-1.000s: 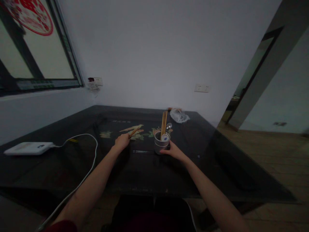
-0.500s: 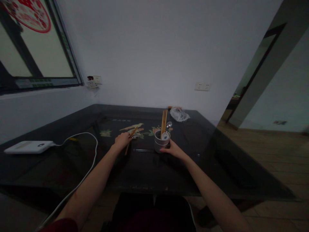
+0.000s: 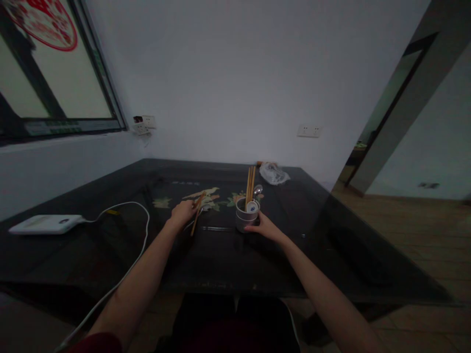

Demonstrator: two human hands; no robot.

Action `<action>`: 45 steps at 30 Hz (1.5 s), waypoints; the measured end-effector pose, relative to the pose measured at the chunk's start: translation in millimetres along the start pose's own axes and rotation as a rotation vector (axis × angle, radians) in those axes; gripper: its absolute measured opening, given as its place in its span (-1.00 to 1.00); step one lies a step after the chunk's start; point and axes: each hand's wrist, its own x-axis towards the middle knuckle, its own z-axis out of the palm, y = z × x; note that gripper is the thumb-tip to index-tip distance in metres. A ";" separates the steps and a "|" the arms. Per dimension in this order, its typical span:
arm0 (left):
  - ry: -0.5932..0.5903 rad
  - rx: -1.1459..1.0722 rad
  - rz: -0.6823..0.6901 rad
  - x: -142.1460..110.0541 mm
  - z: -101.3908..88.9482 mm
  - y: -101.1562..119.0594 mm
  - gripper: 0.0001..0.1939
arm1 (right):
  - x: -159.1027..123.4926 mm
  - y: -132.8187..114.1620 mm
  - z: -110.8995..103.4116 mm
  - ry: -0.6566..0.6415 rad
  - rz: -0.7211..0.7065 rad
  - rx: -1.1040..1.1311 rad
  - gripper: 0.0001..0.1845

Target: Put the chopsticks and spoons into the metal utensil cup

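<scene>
Pale plain wall behind, with a white double socket (image 3: 309,131) on it; dark-framed window (image 3: 55,73) at left bearing a round red decoration (image 3: 47,22). Work surface: glossy black table (image 3: 235,264) with printed flowers, dim light.

Right hand (image 3: 265,228) grasps a grey cylindrical cup (image 3: 242,221), thumb across its near face, fingers around the right side. Cup upright on the table, roughly ahead of the person. In it: slim upright wooden chopsticks (image 3: 250,182), a shiny metal spoon (image 3: 258,189) bowl-up, and a white piece with a blue mark (image 3: 252,207) at the rim.

Left hand (image 3: 183,213) low over the table, left of the cup and apart from it. Loose brown wooden chopsticks (image 3: 195,224) at its fingertips, one angled toward the near edge. Pinched or let go: cannot tell.

Farther back, right of centre: crumpled clear plastic bag (image 3: 274,174). Far left: flat white device (image 3: 46,224) with a white cable (image 3: 144,235).
</scene>
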 end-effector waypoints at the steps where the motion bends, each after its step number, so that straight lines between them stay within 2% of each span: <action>1: -0.010 0.009 -0.005 0.2 0.0 -0.5 -0.60 | 0.0 0.3 -0.1 -0.001 0.001 0.000 -0.20; 23: -0.025 -0.005 -0.046 1.0 0.8 -7.8 -0.58 | 0.5 2.1 -1.3 0.002 0.028 0.000 -0.17; 33: -0.015 -0.020 -0.036 1.7 1.4 -13.1 -0.59 | -2.4 -7.5 0.8 -0.016 0.030 0.043 -0.21; 45: -0.013 0.025 -0.040 8.1 3.6 -22.2 -0.58 | 0.2 -0.1 -1.1 -0.003 0.016 -0.001 -0.21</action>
